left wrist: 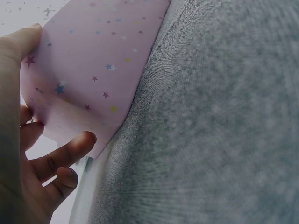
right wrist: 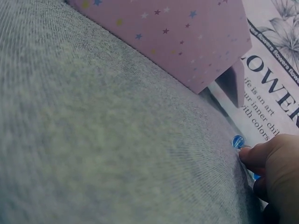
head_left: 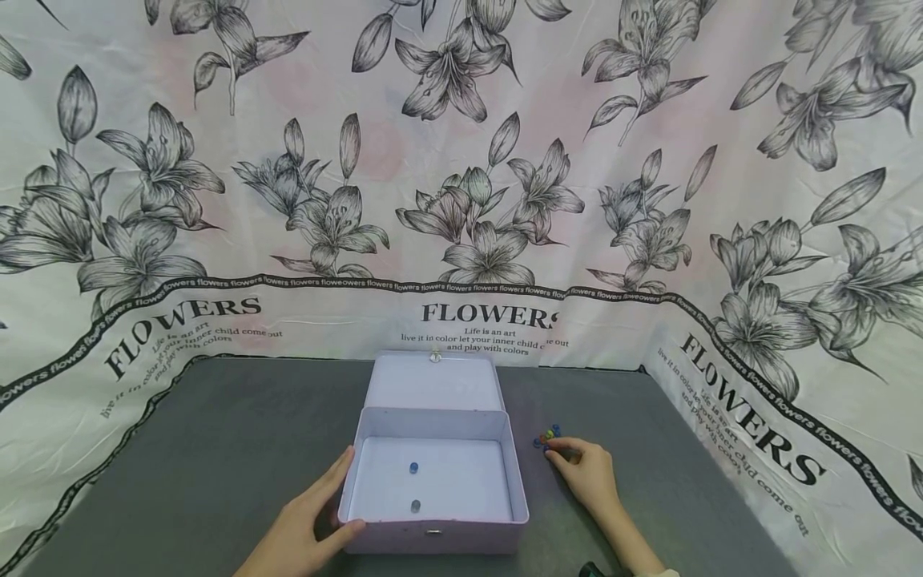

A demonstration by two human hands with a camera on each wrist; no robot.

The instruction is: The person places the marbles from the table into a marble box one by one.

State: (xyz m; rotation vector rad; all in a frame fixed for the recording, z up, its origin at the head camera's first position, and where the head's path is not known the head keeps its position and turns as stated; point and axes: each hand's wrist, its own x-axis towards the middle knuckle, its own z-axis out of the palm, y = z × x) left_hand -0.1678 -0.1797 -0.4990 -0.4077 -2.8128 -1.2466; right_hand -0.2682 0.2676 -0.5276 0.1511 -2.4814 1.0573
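An open pink tin box (head_left: 433, 538) with a pale inside stands before me, its lid (head_left: 435, 383) tipped back. Inside it lie a blue marble (head_left: 414, 468) and a greyish marble (head_left: 415, 506). At the box's front left corner, my left hand (head_left: 306, 513) holds it, thumb at the front rim and fingers along the left side. Right of the box, my right hand (head_left: 587, 473) pinches a blue marble (right wrist: 256, 176) between thumb and finger, mostly covered. Another clear blue marble (right wrist: 238, 141) shows just past the fingertips. Several coloured marbles (head_left: 550, 434) lie beside that hand.
Grey cloth (head_left: 238, 441) covers the table. A white flower-printed curtain (head_left: 461, 176) hangs behind the table and along both sides. Small stars dot the box's outer wall (left wrist: 98, 60). A dark object (head_left: 591, 570) shows at the bottom edge near my right forearm.
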